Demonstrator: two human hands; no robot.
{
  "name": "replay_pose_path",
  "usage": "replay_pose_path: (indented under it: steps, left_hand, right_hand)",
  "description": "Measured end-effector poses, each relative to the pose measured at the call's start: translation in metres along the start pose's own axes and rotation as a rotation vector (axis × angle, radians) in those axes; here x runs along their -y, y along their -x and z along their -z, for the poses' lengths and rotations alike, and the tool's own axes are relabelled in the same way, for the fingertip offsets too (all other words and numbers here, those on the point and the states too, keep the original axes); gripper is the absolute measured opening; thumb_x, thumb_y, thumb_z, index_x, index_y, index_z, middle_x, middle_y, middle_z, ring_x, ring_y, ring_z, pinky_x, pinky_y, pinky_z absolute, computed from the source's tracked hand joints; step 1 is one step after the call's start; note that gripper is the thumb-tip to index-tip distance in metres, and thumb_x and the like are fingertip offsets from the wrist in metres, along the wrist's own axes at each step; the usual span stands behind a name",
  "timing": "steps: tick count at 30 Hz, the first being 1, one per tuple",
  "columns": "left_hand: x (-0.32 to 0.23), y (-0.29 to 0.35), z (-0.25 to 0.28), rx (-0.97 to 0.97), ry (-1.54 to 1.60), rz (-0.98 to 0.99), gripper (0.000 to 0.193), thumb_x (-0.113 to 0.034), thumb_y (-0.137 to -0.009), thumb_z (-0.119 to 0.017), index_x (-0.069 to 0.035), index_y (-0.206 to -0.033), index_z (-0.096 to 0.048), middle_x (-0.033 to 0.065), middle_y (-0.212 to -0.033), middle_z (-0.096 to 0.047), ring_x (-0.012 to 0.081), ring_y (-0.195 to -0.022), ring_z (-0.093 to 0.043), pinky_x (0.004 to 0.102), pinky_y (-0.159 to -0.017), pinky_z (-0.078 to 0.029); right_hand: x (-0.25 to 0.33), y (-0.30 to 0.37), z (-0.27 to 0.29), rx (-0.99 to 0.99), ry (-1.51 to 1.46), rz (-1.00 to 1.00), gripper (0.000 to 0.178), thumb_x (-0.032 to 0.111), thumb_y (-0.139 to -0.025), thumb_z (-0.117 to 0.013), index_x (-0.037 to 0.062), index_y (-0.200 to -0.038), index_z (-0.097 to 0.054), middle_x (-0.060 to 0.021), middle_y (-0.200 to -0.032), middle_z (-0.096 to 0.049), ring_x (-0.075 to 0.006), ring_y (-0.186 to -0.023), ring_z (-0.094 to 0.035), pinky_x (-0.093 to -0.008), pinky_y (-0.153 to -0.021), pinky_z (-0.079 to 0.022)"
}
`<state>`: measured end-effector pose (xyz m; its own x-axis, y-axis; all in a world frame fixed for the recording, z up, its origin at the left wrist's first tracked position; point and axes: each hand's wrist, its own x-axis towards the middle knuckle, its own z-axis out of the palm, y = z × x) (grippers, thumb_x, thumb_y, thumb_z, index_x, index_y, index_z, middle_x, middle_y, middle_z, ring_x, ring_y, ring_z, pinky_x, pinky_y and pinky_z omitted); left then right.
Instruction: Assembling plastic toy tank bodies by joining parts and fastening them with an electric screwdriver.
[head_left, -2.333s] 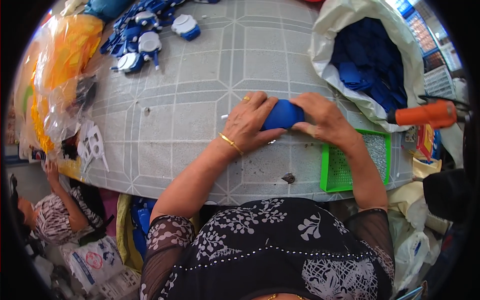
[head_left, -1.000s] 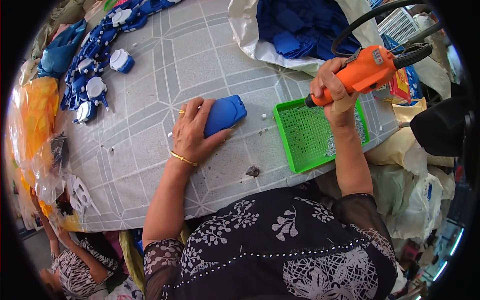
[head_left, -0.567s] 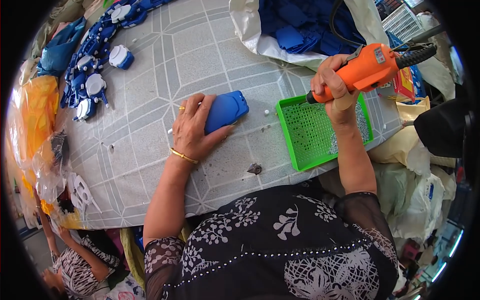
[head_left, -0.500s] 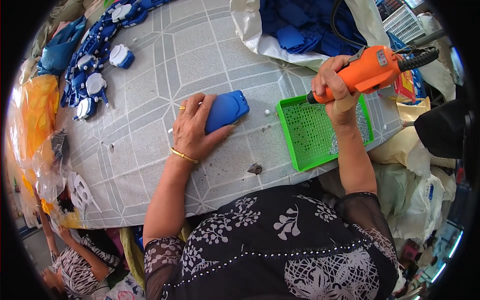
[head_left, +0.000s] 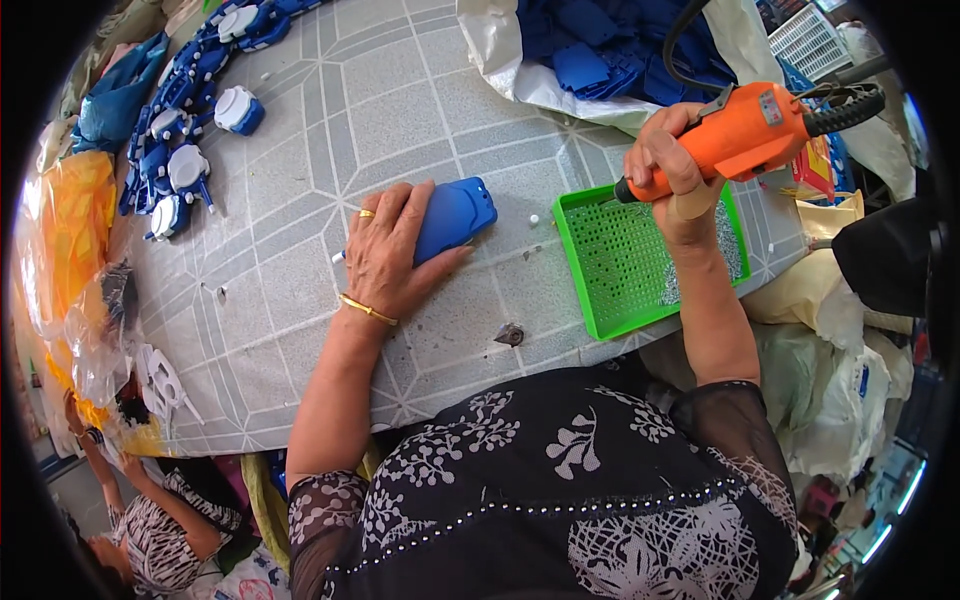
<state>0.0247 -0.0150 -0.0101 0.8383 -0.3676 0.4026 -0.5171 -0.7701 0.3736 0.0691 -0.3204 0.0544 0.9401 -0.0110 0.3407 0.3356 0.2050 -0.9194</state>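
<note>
Under my left hand [head_left: 385,250] lies a blue plastic casing [head_left: 452,215] with small holes at its far right end; my fingers and thumb grip its sides against the table. A white stub pokes out near my left wrist. My right hand [head_left: 672,170] is wrapped round an orange electric screwdriver [head_left: 745,140], its dark tip pointing left, over the far part of a green perforated tray [head_left: 615,265]. Small silvery screws [head_left: 728,245] lie heaped on the tray's right side, partly hidden by my right forearm.
Blue-and-white assembled pieces [head_left: 185,165] pile along the left edge. A white sack [head_left: 490,45] of blue plastic parts [head_left: 590,60] stands at the far side. A small white cap [head_left: 534,219] and a dark pointed bit [head_left: 509,334] lie on the table [head_left: 270,300]. Another person [head_left: 165,530] sits at lower left.
My right hand and the screwdriver have shifted very slightly toward the right and away from me. The left hand still holds the blue casing in nearly the same place.
</note>
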Motion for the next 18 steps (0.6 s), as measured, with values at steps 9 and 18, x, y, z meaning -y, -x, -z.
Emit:
replay_pose_path:
  steps: [9,18]
  left_hand:
    - [0.000,0.003,0.003,0.002,0.007,0.015,0.075,-0.039,-0.076,-0.084,-0.002,-0.135,-0.058,0.0176,-0.123,-0.060,0.0381,-0.113,-0.056,0.0466,-0.098,-0.044]
    - [-0.003,-0.002,0.006,-0.007,0.011,0.024,0.070,-0.039,-0.076,-0.083,-0.003,-0.131,-0.058,0.0149,-0.114,-0.059,0.0357,-0.105,-0.056,0.0460,-0.092,-0.045]
  right_hand:
    - [0.037,-0.018,-0.018,0.099,-0.161,0.037,0.025,0.023,-0.097,-0.063,0.0131,-0.085,-0.044,-0.0006,-0.077,-0.048,-0.0108,-0.060,-0.045,-0.0297,-0.064,-0.041]
    - [0.016,-0.021,-0.079,0.212,-0.214,-0.030,0.023,0.015,-0.092,-0.067,0.0104,-0.084,-0.047,-0.0031,-0.075,-0.051,-0.0129,-0.058,-0.052,-0.0324,-0.064,-0.046]
